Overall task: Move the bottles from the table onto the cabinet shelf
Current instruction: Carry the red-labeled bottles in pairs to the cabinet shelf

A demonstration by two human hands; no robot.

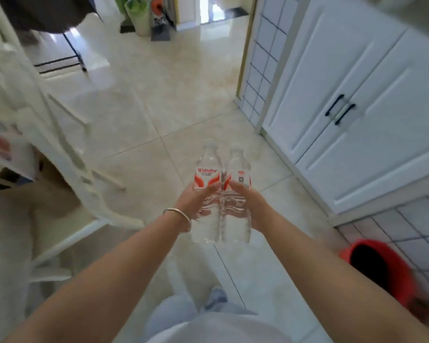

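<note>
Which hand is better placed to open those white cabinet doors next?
Right, probably: the right hand is nearer the cabinet doors, though both it and the left hand grip a bottle.

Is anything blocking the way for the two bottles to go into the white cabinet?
Yes. The white cabinet has both doors shut, so no shelf shows. The left hand grips one bottle and the right hand the other bottle; neither hand is free.

Open tiled floor (159,100) ahead mid-frame; white chair (67,149) crowds the left, closed cabinet doors (357,95) right, red bucket (382,271) lower right.
</note>
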